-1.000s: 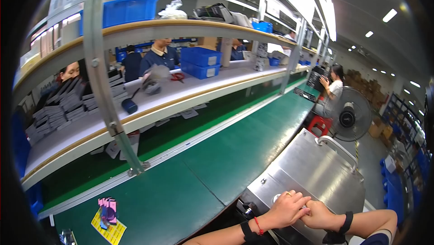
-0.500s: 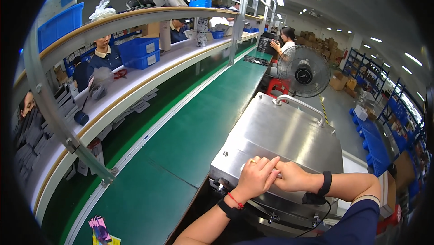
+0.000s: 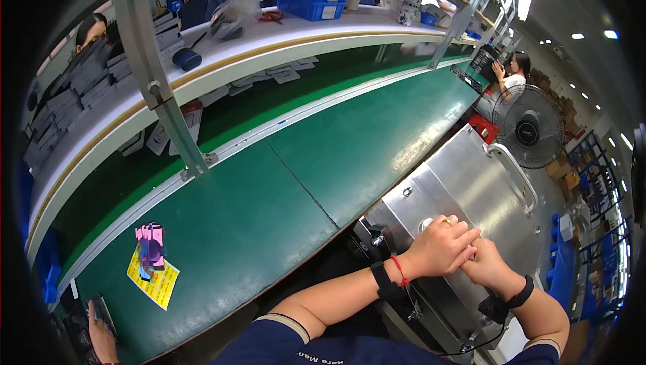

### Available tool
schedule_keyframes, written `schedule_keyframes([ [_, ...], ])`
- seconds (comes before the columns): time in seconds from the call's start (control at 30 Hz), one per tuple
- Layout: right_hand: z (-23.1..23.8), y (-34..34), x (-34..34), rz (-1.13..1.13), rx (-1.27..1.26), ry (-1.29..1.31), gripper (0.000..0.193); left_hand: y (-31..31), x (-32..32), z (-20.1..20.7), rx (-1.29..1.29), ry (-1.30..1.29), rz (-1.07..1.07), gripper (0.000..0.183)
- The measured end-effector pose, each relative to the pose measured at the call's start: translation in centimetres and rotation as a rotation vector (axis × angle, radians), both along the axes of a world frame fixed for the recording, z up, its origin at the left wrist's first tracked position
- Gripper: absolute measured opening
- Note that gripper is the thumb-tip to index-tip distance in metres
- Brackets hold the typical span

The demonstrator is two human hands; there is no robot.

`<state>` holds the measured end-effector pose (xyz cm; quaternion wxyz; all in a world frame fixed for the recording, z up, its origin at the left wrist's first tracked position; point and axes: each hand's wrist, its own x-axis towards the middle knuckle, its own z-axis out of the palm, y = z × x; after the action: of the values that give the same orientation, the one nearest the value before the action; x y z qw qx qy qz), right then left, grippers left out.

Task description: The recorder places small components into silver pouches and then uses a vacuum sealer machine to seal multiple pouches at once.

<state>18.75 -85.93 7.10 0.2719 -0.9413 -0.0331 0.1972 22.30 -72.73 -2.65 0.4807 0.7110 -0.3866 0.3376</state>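
Note:
My left hand (image 3: 441, 247) and my right hand (image 3: 483, 267) meet over a stainless steel machine (image 3: 441, 183) with a metal bar handle (image 3: 515, 170) on its lid. Both have curled fingers, the left ones lying against the right hand. Whatever is between them is hidden by the fingers. A small round pale part (image 3: 425, 223) of the machine shows beside my left fingertips. My left wrist wears a red string (image 3: 398, 269) and a black band; a black band (image 3: 519, 292) circles the right wrist.
Left of the machine runs a green workbench (image 3: 256, 210), with pink-and-purple strips (image 3: 151, 247) on a yellow label sheet (image 3: 156, 284). Another person's hand (image 3: 101, 335) is at its near left corner. A fan (image 3: 528, 126) stands beyond the machine; a metal post (image 3: 151, 69) rises by the shelf.
My view has swung left and down, so the bench's near end, the yellow sheet and another person's hand show more. Both my hands stay together at the machine.

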Motion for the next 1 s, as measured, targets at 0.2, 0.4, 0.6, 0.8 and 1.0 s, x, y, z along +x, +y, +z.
schedule_keyframes([
  [0.2,-1.9,-0.5,0.2,0.077,-0.072,-0.122,0.011,-0.2,-0.2,-1.4,-0.024,0.039,-0.011,0.033],
  [0.4,-2.9,-1.3,-0.2,0.068,-0.121,-0.203,0.010,-0.5,-0.2,-1.9,-0.106,0.048,-0.059,0.034],
  [0.6,-2.7,-0.3,-0.6,0.082,-0.134,-0.287,0.011,-0.2,-0.5,-1.4,-0.112,0.093,-0.055,0.035],
  [0.8,-2.4,-0.5,-0.7,0.106,-0.262,-0.303,0.013,-0.4,-0.5,-1.5,-0.087,0.132,-0.093,0.037],
  [1.0,-2.7,-0.8,-1.1,0.122,-0.295,-0.289,0.013,-0.9,-0.7,-2.0,-0.136,0.080,-0.031,0.036],
])
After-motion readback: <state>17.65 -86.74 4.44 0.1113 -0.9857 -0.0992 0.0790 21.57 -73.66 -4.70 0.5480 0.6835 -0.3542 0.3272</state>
